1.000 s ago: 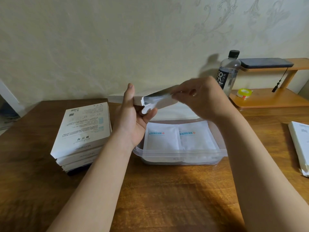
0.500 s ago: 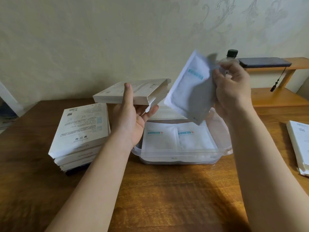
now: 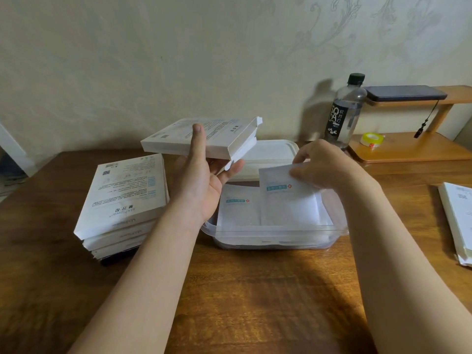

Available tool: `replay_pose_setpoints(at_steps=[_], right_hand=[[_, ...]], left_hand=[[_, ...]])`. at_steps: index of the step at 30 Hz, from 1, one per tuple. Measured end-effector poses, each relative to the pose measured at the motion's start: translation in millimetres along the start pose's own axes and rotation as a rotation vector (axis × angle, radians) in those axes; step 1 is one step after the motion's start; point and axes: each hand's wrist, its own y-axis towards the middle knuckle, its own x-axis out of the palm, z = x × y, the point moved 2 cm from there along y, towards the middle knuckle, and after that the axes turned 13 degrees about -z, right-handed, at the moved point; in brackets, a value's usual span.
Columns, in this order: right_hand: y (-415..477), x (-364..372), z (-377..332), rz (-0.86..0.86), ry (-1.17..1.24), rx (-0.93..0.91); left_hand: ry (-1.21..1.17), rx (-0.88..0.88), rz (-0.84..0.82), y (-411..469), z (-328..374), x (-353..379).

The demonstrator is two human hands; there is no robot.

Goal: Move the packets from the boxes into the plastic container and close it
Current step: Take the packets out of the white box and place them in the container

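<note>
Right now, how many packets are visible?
2: flat packet in the container, left side; held packet in the right hand above its right side. Others may hide beneath.

white pile (image 3: 458,221): cut by right edge | dark item (image 3: 120,257): mostly under box stack (image 3: 122,198)

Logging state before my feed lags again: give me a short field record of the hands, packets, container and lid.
left hand: holds opened box up above the table
right hand: pinches held packet by its far edge
held packet: tilted, over the container's right half
container: open; second packet lies flat in its left half
lid: off, lying behind the container
box stack: on the table, left of the container
</note>
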Motion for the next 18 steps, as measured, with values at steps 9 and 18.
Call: replay_pose_setpoints(at_steps=[9,18], right_hand=[[-9,11,-27,-0.110,-0.459,-0.038],[-7,37,-23,-0.546,-0.705,0.042]], left_hand=[[0.040,-0.006,-0.013,1,1,1],[0.037,-0.025,-0.041,-1,1,1]])
